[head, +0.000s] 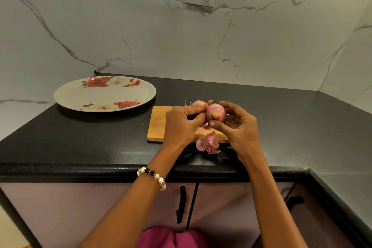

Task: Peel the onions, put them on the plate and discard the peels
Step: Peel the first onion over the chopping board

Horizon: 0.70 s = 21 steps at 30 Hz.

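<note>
Plate: a round grey plate with red and white rose prints [104, 93] is sitting at the far left of the black stone desk [80, 139], holding nothing.
Board: a rectangular wooden chopping board [159, 125] is lying right of the plate, near the desk's front edge.
Left hand: the left hand [180, 125], with a bead bracelet [153, 176] on its wrist, is hovering over the board, its fingers [196, 118] curling in and pinching at the side of the held onion.
Onions: 1 pink onion still in its skin [199, 104] is resting at the board's far edge; 1 partly peeled purple onion [216, 113] is being held just in front of it.
Peels: loose pink onion peels [208, 144] are lying across the board's front edge.
Right hand: the right hand [239, 129] is cupping the purple onion, fingers wrapping over it, thumb beneath.
</note>
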Tool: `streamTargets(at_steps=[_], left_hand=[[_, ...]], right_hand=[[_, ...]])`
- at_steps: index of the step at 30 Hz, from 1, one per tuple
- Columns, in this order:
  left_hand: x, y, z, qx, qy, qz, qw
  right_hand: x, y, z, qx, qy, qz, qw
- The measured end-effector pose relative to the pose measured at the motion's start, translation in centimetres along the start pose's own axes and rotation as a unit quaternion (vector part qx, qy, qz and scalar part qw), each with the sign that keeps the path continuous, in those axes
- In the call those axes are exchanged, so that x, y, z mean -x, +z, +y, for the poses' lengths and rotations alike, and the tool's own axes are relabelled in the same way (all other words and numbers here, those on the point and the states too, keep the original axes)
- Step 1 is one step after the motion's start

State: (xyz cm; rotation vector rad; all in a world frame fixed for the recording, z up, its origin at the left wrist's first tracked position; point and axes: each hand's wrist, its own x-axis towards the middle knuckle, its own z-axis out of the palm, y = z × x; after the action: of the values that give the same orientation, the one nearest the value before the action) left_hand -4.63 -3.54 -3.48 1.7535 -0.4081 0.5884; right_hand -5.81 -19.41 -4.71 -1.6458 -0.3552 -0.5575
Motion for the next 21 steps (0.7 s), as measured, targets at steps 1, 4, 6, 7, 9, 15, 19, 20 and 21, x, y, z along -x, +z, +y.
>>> streamTargets(at_steps=[1,4,6,7,9,15,19,20,21], left_hand=[[0.00,0.03,-0.02,-0.005,0.002,0.000,1.000],[0.01,0.09,-0.08,-0.025,0.014,-0.001,1.000],[0.00,0.17,-0.10,-0.041,0.029,0.000,0.999],[-0.02,0.21,-0.13,-0.049,0.037,0.003,0.998],[-0.07,0.33,-0.22,-0.063,0.049,0.010,0.997],[-0.17,0.49,-0.43,-0.131,0.074,0.017,0.988],[-0.23,0.61,-0.52,-0.170,0.081,0.003,0.982],[-0.28,0.67,-0.58,-0.175,0.077,-0.004,0.982],[-0.31,0.72,-0.63,-0.177,0.072,-0.010,0.981]], right_hand=[[-0.01,-0.01,0.05,0.003,0.000,0.000,1.000],[-0.04,-0.05,0.24,0.019,0.001,-0.002,1.000],[-0.10,-0.08,0.41,0.026,0.005,0.000,1.000],[-0.12,-0.08,0.51,0.028,0.007,0.003,1.000],[-0.12,-0.03,0.62,0.036,0.009,0.006,0.999],[-0.08,0.07,0.51,0.058,0.006,0.009,0.998],[-0.11,0.22,0.24,0.060,0.003,0.010,0.998],[-0.12,0.25,0.18,0.061,0.001,0.009,0.998],[-0.13,0.28,0.14,0.062,-0.001,0.008,0.998]])
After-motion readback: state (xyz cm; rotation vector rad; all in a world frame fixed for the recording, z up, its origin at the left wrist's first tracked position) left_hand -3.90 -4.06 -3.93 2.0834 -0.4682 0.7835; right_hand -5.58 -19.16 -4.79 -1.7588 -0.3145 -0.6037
